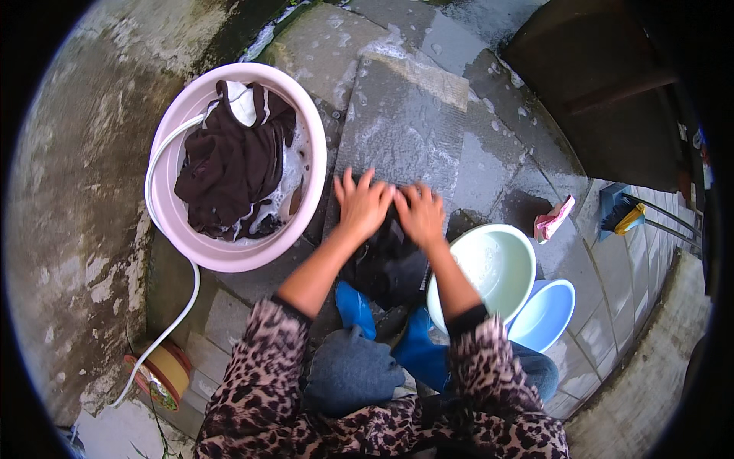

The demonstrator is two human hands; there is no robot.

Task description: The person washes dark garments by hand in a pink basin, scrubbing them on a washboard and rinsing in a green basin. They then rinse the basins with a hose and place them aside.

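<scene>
A wet black garment [387,261] lies bunched on the near part of a sloping stone slab [401,126]. My left hand [364,203] presses palm down on the garment's upper edge, fingers spread over the slab. Beside it, my right hand [421,215] bears on the same cloth; its fingers are bent and blurred, so any grip there is unclear. The two thumbs nearly meet. To the left stands a pink basin [166,195] holding dark brown clothes [235,166] with a white patch in sudsy water.
A white hose [198,281] runs over the pink basin's rim. Right of my legs are a pale green basin [493,258] with suds and a blue basin [550,312]. Farther right lie a pink packet [553,219] and a broom with dustpan [622,212]. A stained wall [80,201] borders the left.
</scene>
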